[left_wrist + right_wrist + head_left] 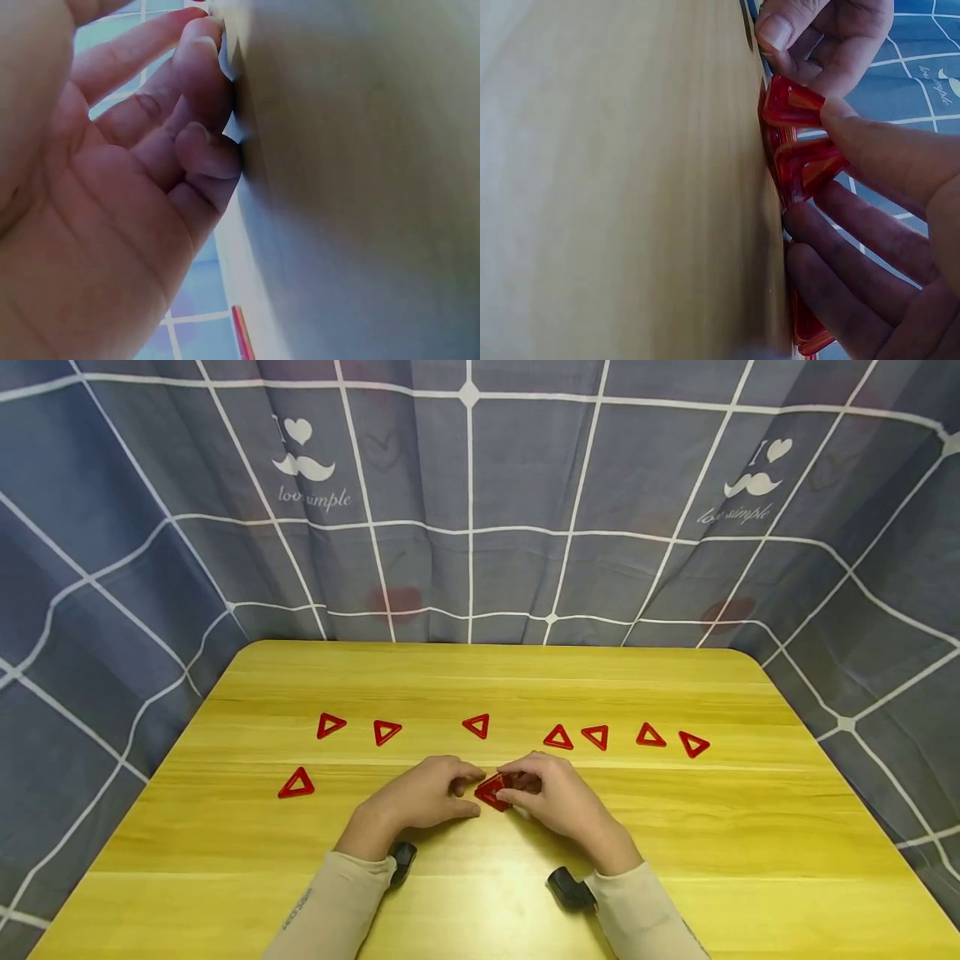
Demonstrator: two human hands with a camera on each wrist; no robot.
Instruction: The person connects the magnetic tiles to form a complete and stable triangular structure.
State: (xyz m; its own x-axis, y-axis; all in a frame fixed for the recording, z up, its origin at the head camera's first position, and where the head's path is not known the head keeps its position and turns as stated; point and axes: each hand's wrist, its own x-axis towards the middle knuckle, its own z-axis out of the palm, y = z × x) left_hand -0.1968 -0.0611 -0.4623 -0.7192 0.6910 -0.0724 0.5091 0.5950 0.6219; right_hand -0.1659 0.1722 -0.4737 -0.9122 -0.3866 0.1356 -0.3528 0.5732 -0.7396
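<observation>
In the head view, my right hand (551, 793) pinches a red plastic triangle (489, 793) between thumb and fingers, low over the table's middle. From the right wrist, two red corners show: an upper one (776, 105) against the thumb tip and a lower one (791, 161) near the fingers; I cannot tell whether they belong to one triangle or two. My left hand (427, 793) faces it from the other side, thumb and fingers spread and bent around the triangle's left end. In the left wrist view, the left hand's fingertips (210, 154) rest at the tabletop, with a bare palm.
Several hollow red triangles lie flat in a loose row behind the hands, among them a left one (321, 727), a middle one (485, 725) and a right one (693, 737). Another triangle (296, 793) lies left of my left hand. A grey checked curtain (420, 560) surrounds the wooden table (480, 902).
</observation>
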